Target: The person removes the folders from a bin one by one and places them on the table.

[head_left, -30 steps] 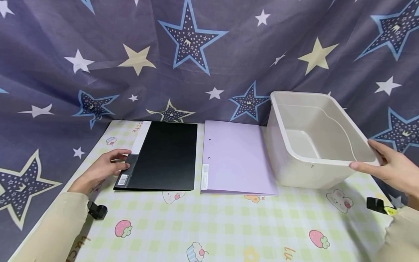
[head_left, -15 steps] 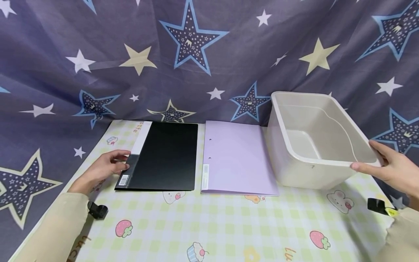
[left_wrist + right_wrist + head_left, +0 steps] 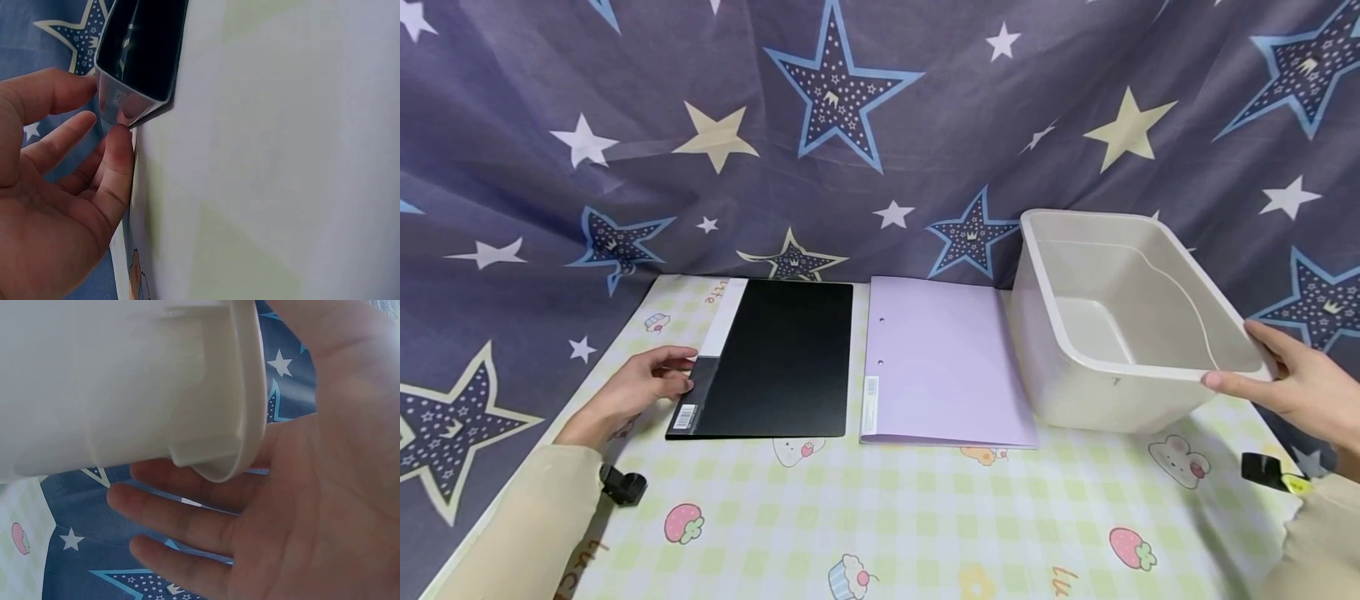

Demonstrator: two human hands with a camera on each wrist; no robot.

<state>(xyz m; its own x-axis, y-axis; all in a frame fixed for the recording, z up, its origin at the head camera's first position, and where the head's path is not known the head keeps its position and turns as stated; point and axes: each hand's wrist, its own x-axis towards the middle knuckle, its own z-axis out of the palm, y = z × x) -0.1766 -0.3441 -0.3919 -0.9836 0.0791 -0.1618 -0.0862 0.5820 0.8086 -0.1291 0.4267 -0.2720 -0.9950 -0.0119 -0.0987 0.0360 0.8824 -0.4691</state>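
My left hand (image 3: 640,387) is at the left side of a black binder (image 3: 782,358) with a clear spine pocket and a barcode label, lying on the table. In the left wrist view, the fingertips (image 3: 119,140) touch the binder's spine (image 3: 125,100), whose hollow end shows dark. On the right, my right hand (image 3: 1292,383) rests at the near right corner of a deep off-white plastic bin (image 3: 1082,400), thumb on the rim. Its other fingers (image 3: 175,512) stretch along the bin's outer side, seen in the right wrist view. The bin holds nothing visible.
A pale lilac folder (image 3: 943,367) with two punched holes lies between the binder and the bin. The table (image 3: 865,508) has a green checked cover with cartoon prints. A dark blue star-patterned cloth (image 3: 880,125) hangs right behind.
My left fingers have moved slightly back from the binder's front cover, and its near left corner has shifted a little to the right. The right hand and bin have stayed in place.
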